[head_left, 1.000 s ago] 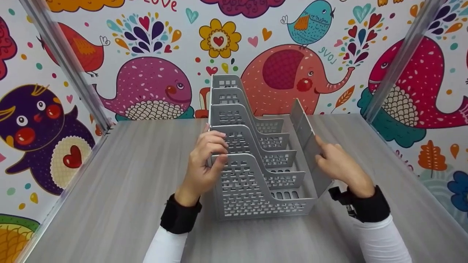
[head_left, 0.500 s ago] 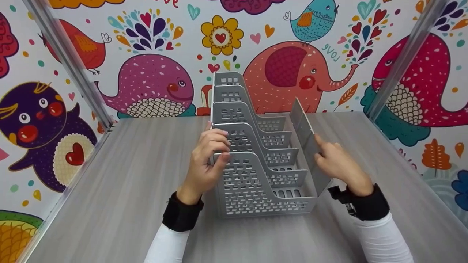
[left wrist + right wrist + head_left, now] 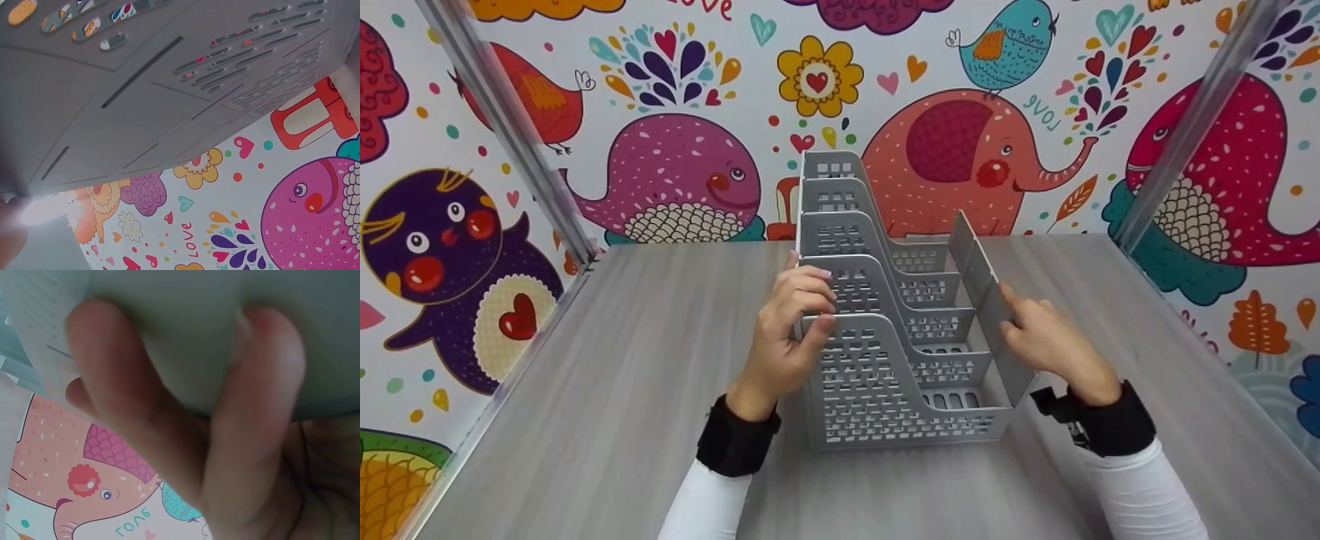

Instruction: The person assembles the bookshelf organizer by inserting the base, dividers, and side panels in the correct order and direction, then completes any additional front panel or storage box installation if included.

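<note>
Head view: our left hand (image 3: pixel 787 330) gripped the grey file rack's (image 3: pixel 885 352) tall dividers while our right hand (image 3: pixel 1046 341), fingers curled, held its side panel (image 3: pixel 986 300).

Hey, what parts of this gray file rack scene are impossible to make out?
- Head view: left hand's palm side, turned away against the file rack.
- Head view: loose panel's bottom edge, behind the rack's front wall.
- Right wrist view: right hand blurred, filling the frame.
- Left wrist view: fingertip blurred at the edge.
</note>
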Available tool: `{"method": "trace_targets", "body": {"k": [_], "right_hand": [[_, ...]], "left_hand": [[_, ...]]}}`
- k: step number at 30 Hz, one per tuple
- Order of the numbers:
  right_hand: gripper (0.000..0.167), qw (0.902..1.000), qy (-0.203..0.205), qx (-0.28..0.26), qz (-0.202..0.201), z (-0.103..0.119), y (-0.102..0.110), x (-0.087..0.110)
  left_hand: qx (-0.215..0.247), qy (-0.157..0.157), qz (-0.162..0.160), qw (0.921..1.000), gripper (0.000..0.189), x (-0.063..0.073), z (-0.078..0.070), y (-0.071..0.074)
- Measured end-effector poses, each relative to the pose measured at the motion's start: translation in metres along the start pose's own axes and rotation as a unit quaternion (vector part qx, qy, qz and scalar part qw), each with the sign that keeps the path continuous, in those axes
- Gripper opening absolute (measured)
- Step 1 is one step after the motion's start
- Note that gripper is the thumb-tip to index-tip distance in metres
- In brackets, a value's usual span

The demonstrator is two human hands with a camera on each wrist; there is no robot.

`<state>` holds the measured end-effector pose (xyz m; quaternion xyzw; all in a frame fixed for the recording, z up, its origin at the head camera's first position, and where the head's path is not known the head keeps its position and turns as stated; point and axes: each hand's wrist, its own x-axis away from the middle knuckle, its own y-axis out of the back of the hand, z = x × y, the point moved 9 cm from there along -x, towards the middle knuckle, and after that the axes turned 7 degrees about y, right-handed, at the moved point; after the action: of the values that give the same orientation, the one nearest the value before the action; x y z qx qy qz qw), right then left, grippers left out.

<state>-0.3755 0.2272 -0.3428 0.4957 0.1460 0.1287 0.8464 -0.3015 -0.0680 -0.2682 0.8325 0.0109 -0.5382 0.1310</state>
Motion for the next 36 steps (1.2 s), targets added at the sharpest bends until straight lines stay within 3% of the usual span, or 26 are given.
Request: {"method": "trace_targets", "body": {"k": [8, 17, 29, 36], "right_hand": [[0.06, 0.9992, 0.031, 0.016, -0.018, 0.005, 0.003, -0.002], [0.06, 0.9993, 0.037, -0.004, -0.003, 0.004, 0.002, -0.003], [0.064, 0.9993, 0.021, -0.023, 0.021, -0.005, 0.002, -0.006], [0.069, 0.9937, -0.013, -0.08, 0.077, -0.017, -0.009, -0.008]], "left_hand": [[0.008, 0.002, -0.001, 1.0, 0.035, 0.0, 0.001, 0.0], [0.01, 0.002, 0.002, 0.9999, 0.037, 0.0, 0.001, -0.001], [0.012, 0.007, 0.002, 0.9999, 0.042, -0.001, 0.002, -0.001], [0.006, 0.011, 0.004, 0.9999, 0.043, 0.0, 0.002, 0.001]]}}
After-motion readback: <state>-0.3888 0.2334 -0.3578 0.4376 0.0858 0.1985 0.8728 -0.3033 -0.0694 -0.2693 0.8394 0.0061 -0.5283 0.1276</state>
